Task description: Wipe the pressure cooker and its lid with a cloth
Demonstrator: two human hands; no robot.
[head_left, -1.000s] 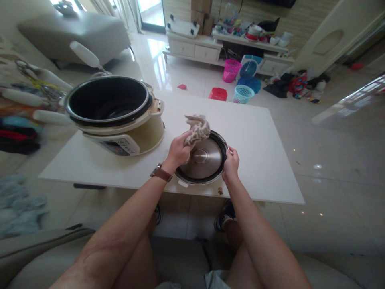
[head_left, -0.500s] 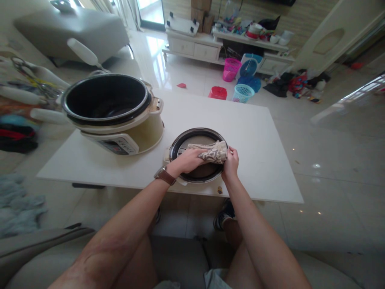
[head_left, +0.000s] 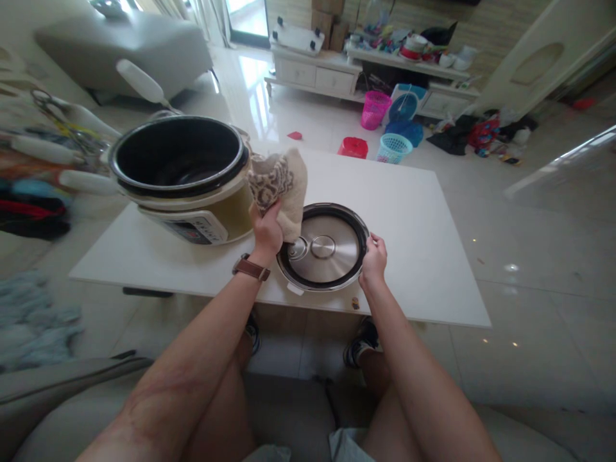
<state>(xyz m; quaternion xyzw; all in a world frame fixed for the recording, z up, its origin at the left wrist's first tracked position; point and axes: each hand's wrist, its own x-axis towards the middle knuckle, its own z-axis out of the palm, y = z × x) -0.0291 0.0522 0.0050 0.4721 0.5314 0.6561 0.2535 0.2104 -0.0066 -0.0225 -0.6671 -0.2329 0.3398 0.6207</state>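
My left hand [head_left: 267, 232] is closed on a beige cloth [head_left: 292, 192] with a brown pattern. The cloth is raised between the cooker and the lid, overlapping the lid's left edge in view. A round pressure cooker lid [head_left: 332, 256] lies with its shiny metal inner side and dark sealing ring facing up. My right hand [head_left: 374, 259] grips the lid's right rim, fingers curled around it. To the left stands a white electric pressure cooker [head_left: 192, 224], uncovered, its dark inner pot [head_left: 168, 157] showing.
The white table [head_left: 409, 224] carries the cooker and lid, with a small brown bit [head_left: 355, 303] near its front edge. Beyond it on the floor are a red stool [head_left: 353, 147], a light blue basket [head_left: 393, 149] and a pink basket [head_left: 375, 110]. White-handled utensils [head_left: 72, 147] are at the left.
My left hand has lifted the cloth off the lid's inner face and moved left and up toward the cooker. The lid's metal face is now uncovered. My right hand keeps hold of the rim.
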